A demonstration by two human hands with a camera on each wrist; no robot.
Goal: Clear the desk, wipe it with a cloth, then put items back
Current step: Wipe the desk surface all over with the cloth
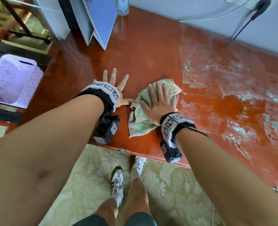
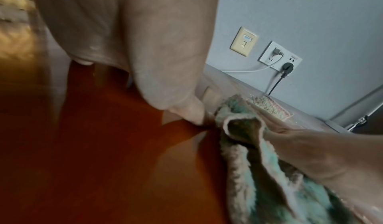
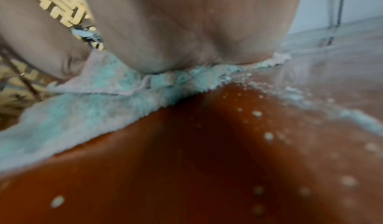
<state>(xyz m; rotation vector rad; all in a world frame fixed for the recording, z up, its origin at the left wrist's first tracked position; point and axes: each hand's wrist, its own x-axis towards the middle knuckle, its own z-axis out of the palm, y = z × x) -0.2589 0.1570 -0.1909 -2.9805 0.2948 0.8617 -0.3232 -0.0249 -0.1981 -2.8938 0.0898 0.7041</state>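
A crumpled green and pink cloth (image 1: 139,115) lies on the red-brown desk (image 1: 143,51) near its front edge. My right hand (image 1: 159,100) presses flat on the cloth with straight fingers; the right wrist view shows the palm (image 3: 186,30) bearing down on the cloth (image 3: 82,109). My left hand (image 1: 117,85) rests flat on the bare desk just left of the cloth, fingers spread. In the left wrist view its thumb (image 2: 186,111) nearly touches the cloth (image 2: 259,170). The desk's right half carries pale smears and wet streaks (image 1: 232,95).
A blue board or folder (image 1: 100,18) leans upright at the desk's back left, with a clear bottle (image 1: 122,5) beside it. A lilac plastic basket (image 1: 12,79) stands left of the desk. A black cable (image 1: 247,18) and a white cable hang along the back wall.
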